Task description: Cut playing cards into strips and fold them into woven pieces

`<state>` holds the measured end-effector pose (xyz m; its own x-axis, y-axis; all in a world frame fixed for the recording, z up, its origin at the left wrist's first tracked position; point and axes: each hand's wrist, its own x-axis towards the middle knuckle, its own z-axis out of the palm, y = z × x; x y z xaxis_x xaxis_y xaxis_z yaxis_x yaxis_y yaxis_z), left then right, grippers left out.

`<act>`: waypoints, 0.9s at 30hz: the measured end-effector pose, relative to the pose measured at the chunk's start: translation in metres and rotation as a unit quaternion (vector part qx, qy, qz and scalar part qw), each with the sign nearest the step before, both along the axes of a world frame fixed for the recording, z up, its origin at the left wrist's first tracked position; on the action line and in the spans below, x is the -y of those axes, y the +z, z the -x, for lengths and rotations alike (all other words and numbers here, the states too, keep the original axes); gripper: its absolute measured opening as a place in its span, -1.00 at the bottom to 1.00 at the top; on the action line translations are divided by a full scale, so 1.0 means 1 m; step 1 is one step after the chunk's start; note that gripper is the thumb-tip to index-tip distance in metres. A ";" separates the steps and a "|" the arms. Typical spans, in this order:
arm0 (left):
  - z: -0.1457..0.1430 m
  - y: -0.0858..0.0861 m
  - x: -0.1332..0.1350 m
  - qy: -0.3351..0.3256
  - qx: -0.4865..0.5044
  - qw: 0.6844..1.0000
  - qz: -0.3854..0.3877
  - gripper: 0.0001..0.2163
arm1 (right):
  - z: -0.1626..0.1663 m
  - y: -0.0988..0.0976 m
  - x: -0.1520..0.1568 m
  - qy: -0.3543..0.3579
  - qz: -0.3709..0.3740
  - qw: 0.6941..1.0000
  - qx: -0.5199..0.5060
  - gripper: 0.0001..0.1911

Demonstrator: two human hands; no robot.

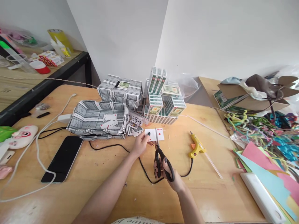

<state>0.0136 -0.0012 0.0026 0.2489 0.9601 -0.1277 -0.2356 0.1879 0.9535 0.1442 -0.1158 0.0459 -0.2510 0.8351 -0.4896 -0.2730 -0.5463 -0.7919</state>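
Note:
Between the thumb and fingers of my left hand [140,144] is a playing card [160,134], a two of diamonds, held just above the table. My right hand [171,177] grips black-handled scissors [168,164], whose blades reach across the card near its middle. Left of the card lie loose playing cards [135,129]. Beside them stands an open box built from folded playing cards [91,123], with cut card pieces [111,122] inside. Behind it sits a second card-built block [121,90].
Boxed card decks [155,105] are stacked at the back. A yellow glue gun [195,147] and a clear glue stick [213,165] lie to the right; its black cable runs beneath my hands. A phone [63,158] is at left, coloured paper [263,168] at far right.

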 end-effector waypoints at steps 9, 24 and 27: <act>-0.001 -0.002 0.003 0.000 -0.029 0.999 -0.019 -0.81 | 0.006 -0.009 0.001 -0.017 -0.034 0.999 0.022 -0.51; -0.001 0.003 0.004 0.003 -0.024 0.999 -0.034 -0.83 | 0.006 -0.008 0.002 -0.017 -0.026 0.999 0.018 -0.51; -0.001 0.003 0.004 0.003 -0.035 0.998 -0.043 -0.83 | 0.008 -0.007 0.002 -0.021 -0.026 0.999 0.019 -0.49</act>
<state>0.0143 -0.0056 0.0059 0.2369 0.9695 -0.0623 -0.1693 0.1043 0.9800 0.1366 -0.1177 0.0393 -0.1974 0.8687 -0.4543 -0.2640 -0.4934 -0.8288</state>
